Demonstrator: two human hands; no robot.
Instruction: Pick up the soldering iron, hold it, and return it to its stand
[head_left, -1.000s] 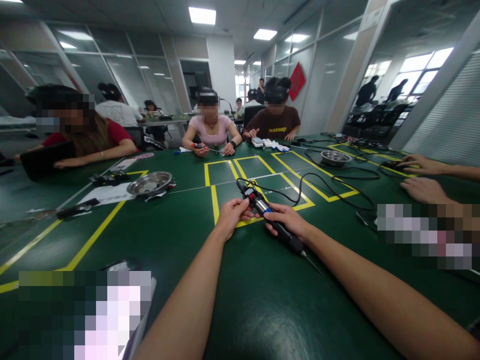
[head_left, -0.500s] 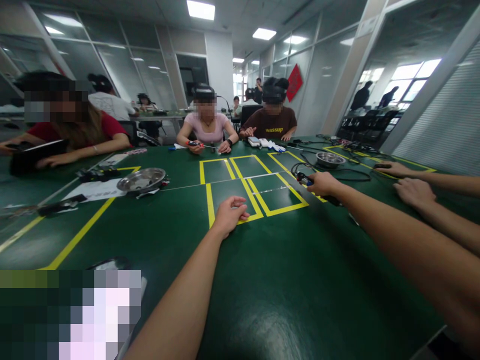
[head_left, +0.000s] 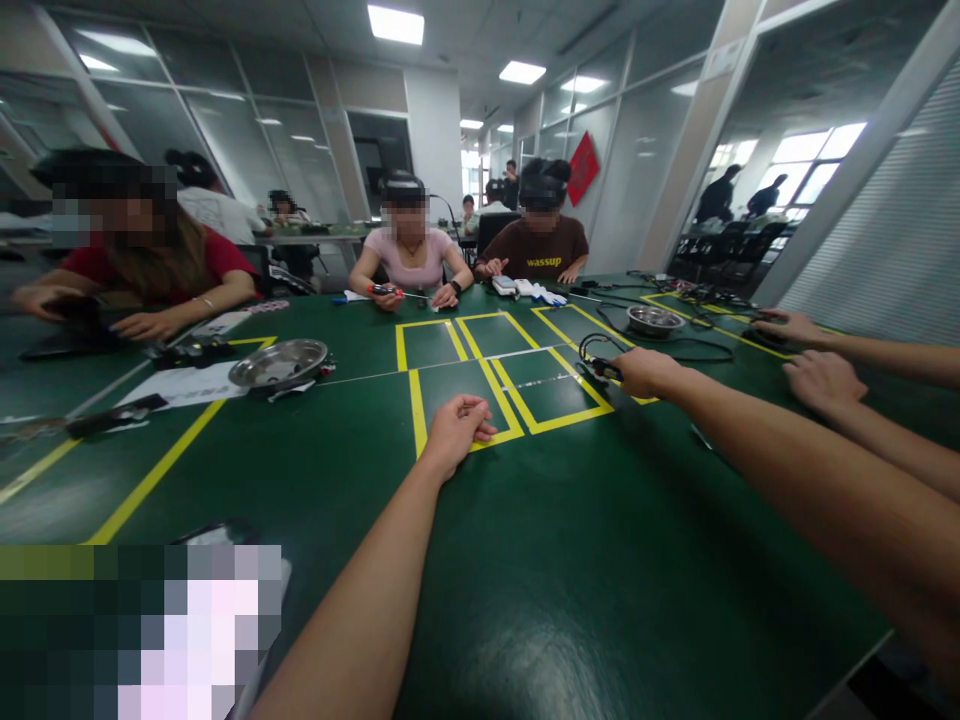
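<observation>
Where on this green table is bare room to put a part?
Bare: tabletop between left forearm and right forearm; also the taped rectangle just left of the right hand. Crowded: around the left bowl and paper, and far right, among cables.

A steel bowl (head_left: pixel 304 353) sits at left, a red diamond sign (head_left: pixel 582 170) far beyond.

Green tabletop (head_left: pixel 480 560), glossy, lower centre. Glass partitions (head_left: pixel 232 125), framed, upper left. White pillar (head_left: pixel 433 140), upper centre. Ceiling panel lights (head_left: pixel 396 24), lit, top centre. Red diamond-shaped hanging (head_left: pixel 582 168), right of top centre. Bright windows (head_left: pixel 806 165), upper right. Ribbed pale panel (head_left: pixel 892 225), right edge.
</observation>
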